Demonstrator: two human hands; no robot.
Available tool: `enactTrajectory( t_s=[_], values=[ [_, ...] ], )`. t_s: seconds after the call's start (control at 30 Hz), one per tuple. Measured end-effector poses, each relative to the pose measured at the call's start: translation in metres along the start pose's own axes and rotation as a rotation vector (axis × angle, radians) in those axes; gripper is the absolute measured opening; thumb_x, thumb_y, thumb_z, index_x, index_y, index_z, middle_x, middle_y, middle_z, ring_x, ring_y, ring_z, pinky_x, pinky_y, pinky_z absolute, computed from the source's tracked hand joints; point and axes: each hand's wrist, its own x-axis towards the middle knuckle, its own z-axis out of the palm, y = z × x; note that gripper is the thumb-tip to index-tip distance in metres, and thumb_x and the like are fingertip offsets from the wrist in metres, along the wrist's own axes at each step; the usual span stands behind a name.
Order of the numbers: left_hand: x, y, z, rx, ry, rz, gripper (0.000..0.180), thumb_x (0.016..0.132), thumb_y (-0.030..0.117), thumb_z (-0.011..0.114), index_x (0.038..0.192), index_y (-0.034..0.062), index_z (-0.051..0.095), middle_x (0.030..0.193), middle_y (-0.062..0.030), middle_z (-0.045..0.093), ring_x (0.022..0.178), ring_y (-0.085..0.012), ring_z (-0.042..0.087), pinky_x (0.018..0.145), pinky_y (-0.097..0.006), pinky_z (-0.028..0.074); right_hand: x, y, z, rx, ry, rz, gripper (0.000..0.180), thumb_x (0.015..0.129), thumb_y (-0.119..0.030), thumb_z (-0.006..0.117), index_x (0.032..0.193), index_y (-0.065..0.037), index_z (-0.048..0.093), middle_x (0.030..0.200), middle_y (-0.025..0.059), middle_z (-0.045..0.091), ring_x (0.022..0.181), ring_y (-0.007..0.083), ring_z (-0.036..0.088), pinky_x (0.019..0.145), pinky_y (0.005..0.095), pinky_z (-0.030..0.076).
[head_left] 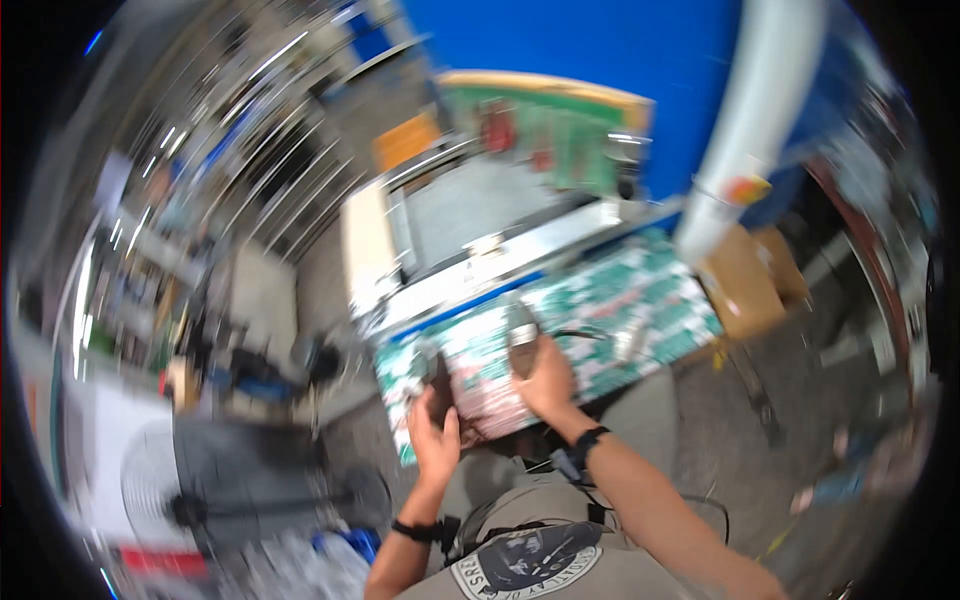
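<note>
Big and blue, a smooth wall [580, 40] stands at the back of a blurry workroom; before it are a pale machine [465, 215] with a flat gray top, and a green board [575, 125] with a wood-colored edge. Close to the person is a desk [480, 385]; its flat top is all patches of green, white and pink.

Two long, dark things are at the desk, one in each bare hand; it is too blurry to tell what they are, or if they touch the desk. The left grip [434, 447] is closed around the left dark thing [438, 392], which sits between thumb and fingers and pokes up past them; the right grip [550, 382] is closed around the right dark thing [523, 352], holding its near end; the far end looks gray and shiny.

A thin black cord [580, 332] and a small white thing [630, 342] lie to the right; past the desk's right end is a brown cardboard box [740, 285], under a fat, round white pipe [760, 110]; low on the left is a fan [182, 510] with a round wire cage; each wrist has a black band.
</note>
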Motion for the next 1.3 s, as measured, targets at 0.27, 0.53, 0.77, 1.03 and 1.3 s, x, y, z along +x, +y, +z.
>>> enactTrajectory(
  t_s=[0.27, 0.53, 0.77, 1.03, 1.3],
  values=[
    [0.013, -0.116, -0.009, -0.039, 0.011, -0.478, 0.103, 0.076, 0.031, 0.092, 0.157, -0.0040, 0.039, 0.146, -0.0292, 0.054, 0.138, -0.0455, 0.051, 0.118, -0.051, 0.041, 0.001, 0.010, -0.020, 0.650, -0.555, 0.364, 0.066, 0.090, -0.018, 0.079, 0.148, 0.000, 0.055, 0.138, 0.0128, 0.068, 0.122, 0.0269, 0.068, 0.107, 0.0401, 0.053],
    [0.022, -0.102, -0.023, -0.099, -0.017, -0.322, 0.102, 0.066, 0.019, 0.095, 0.150, -0.0048, 0.042, 0.132, -0.0293, 0.061, 0.127, -0.0479, 0.059, 0.108, -0.054, 0.049, 0.129, -0.120, 0.007, 0.730, -0.936, 0.449, 0.061, 0.096, -0.025, 0.073, 0.149, -0.001, 0.056, 0.129, 0.0115, 0.071, 0.110, 0.0220, 0.071, 0.096, 0.0378, 0.059],
    [0.024, -0.108, -0.009, -0.019, -0.032, -0.291, 0.100, 0.069, 0.025, 0.094, 0.151, -0.0018, 0.045, 0.136, -0.0256, 0.061, 0.130, -0.0455, 0.057, 0.110, -0.052, 0.047, 0.323, -0.260, 0.198, 0.024, -0.887, -0.420, 0.066, 0.081, -0.032, 0.084, 0.137, -0.003, 0.065, 0.114, 0.0138, 0.078, 0.107, 0.0259, 0.073, 0.098, 0.0393, 0.055],
    [0.034, -0.110, -0.021, -0.037, -0.087, -0.393, 0.102, 0.068, 0.024, 0.093, 0.154, 0.0009, 0.044, 0.143, -0.0223, 0.059, 0.135, -0.0439, 0.055, 0.116, -0.052, 0.045, 0.352, -0.243, 0.277, -0.176, -0.496, -0.838, 0.078, 0.086, -0.003, 0.060, 0.162, -0.005, 0.042, 0.164, 0.0273, 0.044, 0.150, 0.0429, 0.044, 0.125, 0.0464, 0.037],
    [0.107, -0.065, -0.075, -1.144, 0.070, -0.649, 0.068, 0.089, 0.008, 0.082, 0.147, 0.0005, 0.047, 0.131, -0.0117, 0.065, 0.116, -0.0219, 0.067, 0.101, -0.039, 0.057, 0.249, -0.145, 0.119, 0.180, -0.432, -0.543, 0.044, 0.095, -0.009, 0.064, 0.139, -0.003, 0.064, 0.136, 0.0218, 0.068, 0.130, 0.0410, 0.061, 0.112, 0.0449, 0.048]
  ],
)
